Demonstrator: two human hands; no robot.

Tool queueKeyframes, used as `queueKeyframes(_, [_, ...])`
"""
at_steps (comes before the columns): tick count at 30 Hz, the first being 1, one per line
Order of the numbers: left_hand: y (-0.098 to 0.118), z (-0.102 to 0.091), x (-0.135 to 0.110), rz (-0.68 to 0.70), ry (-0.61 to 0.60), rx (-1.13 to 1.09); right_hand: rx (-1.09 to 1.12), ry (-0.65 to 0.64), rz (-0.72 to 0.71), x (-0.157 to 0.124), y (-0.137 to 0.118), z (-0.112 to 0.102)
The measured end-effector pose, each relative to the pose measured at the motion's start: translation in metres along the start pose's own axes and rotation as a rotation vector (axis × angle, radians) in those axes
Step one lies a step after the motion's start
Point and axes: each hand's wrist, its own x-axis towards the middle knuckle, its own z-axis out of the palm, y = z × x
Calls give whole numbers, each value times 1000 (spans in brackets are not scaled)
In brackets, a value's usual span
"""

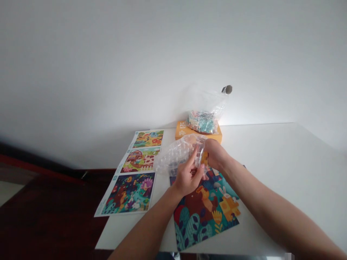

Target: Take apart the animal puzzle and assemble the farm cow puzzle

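Observation:
My left hand (187, 177) is closed on a crinkled clear plastic bag (170, 157), its index finger and thumb pressing against the plastic. Something orange-yellow (205, 158) shows at the bag's right end, between my two hands. My right hand (215, 151) is bent inward at that same end; its fingers are hidden behind the bag and the orange-yellow thing. Beneath both hands lies a colourful forest picture (195, 216) with a brown animal, blue-green leaves and an orange jigsaw-shaped figure.
An orange puzzle box (180, 135) stands near the wall. On it rests a second clear bag (203, 121) of puzzle pieces. A sheet with three pictures (127, 173) lies at the left of the white table (273, 151), overhanging its left edge. Dark floor shows beyond.

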Motion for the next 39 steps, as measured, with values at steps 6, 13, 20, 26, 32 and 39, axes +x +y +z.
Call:
queueKeyframes(6, [5, -5, 10, -84, 99, -338, 27, -27, -38, -16, -16, 12])
queueKeyframes(13, [28, -68, 24, -6, 352, -1014, -598, 171, -322, -36, -54, -33])
queueKeyframes(20, [18, -105, 16, 328, 462, -1230, -1530, -100, 45, -20, -4, -61])
queueKeyframes(26, [7, -96, 27, 69, 456, -1215, -1632, -67, 69, -5, 18, -59])
queueKeyframes(32, [-2, -77, 32, -81, 395, -1252, -1618, -120, 74, 4, 19, -81])
queueKeyframes(39, [-1, -77, 32, -93, 412, -1325, -1568, -103, 60, 8, 6, -99])
